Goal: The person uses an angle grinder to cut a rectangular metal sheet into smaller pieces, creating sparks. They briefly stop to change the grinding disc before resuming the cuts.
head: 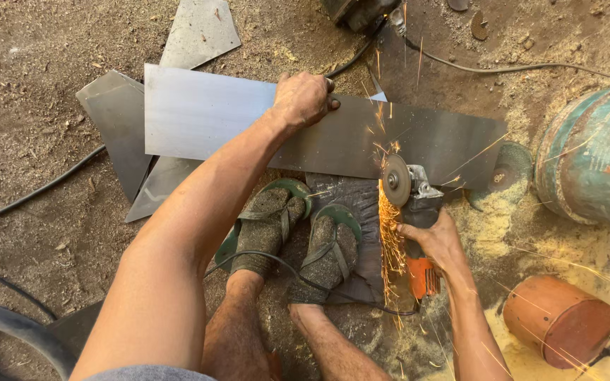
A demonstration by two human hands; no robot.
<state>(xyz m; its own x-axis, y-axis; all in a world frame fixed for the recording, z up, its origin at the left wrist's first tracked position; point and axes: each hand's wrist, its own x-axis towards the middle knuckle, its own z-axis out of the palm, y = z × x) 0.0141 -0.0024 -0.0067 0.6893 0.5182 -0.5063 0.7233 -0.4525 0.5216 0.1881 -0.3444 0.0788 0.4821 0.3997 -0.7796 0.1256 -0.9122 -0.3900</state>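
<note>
This is an outdoor metal workshop on a dirt floor (30, 106). Cut metal sheets (206, 113) lie about, an orange grinder (418, 233) throws sparks (390, 240), and cables (37, 190) and a big drum (594, 155) sit nearby.

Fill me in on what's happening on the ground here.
A person crouches over a long metal sheet lying on the dirt. The left hand presses down on the sheet's far edge, while the right hand grips an orange angle grinder. Its disc is cutting into the sheet's near edge, throwing sparks back toward the sandalled feet. More metal offcuts lie under the sheet.
</note>
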